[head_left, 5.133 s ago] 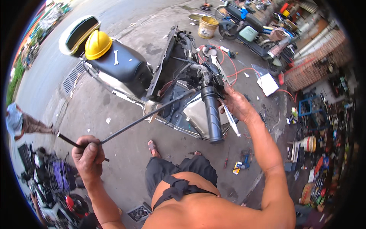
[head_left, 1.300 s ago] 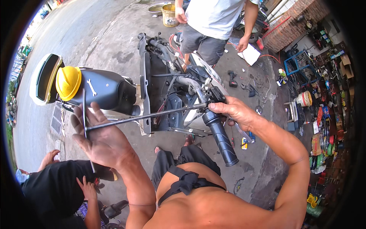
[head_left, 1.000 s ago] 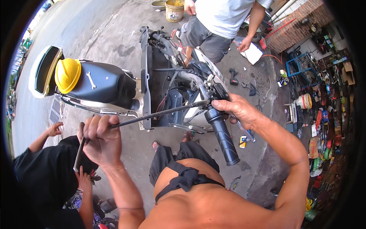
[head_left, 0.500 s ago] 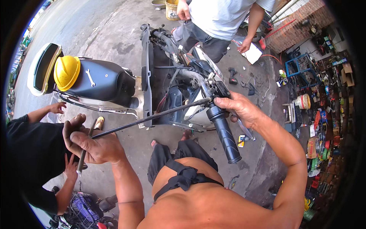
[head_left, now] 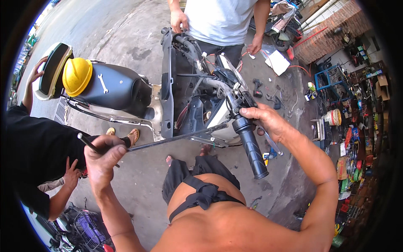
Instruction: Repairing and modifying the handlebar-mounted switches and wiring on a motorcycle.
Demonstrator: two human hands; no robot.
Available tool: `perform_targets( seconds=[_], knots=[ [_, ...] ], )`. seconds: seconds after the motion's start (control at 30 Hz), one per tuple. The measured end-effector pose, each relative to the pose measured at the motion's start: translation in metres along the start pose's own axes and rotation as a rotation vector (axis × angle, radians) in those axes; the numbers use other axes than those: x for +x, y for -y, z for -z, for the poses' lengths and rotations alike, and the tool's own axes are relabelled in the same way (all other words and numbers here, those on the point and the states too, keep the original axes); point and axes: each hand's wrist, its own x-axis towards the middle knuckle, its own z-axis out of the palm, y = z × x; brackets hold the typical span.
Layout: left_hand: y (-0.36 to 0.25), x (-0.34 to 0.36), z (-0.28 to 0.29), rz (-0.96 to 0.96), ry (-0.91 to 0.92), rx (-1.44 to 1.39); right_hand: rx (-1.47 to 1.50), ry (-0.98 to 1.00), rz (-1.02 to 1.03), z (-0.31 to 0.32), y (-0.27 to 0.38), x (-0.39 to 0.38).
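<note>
1. Stained grey concrete ground (head_left: 142,180) spreads below.
2. Upper left, a paler road (head_left: 84,29) curves toward the lens rim, a slotted drain grate (head_left: 61,115) near its edge.
3. Upper right stands a reddish brick wall (head_left: 331,31).
4. Below it, a blue metal rack (head_left: 328,70) adjoins crowded clutter (head_left: 357,164), perhaps shelved; the dim rim obscures this.
5. Daylight brightens the open ground.
</note>
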Motion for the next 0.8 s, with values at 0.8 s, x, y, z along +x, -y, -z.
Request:
perform_targets(
  seconds=[0.8],
  knots=[
    [0.0055, -0.0012, -0.0067, 0.078, -0.066, -0.035, 0.013, -0.014, 0.022, -0.0008, -0.0029, 0.0004]
  ],
)
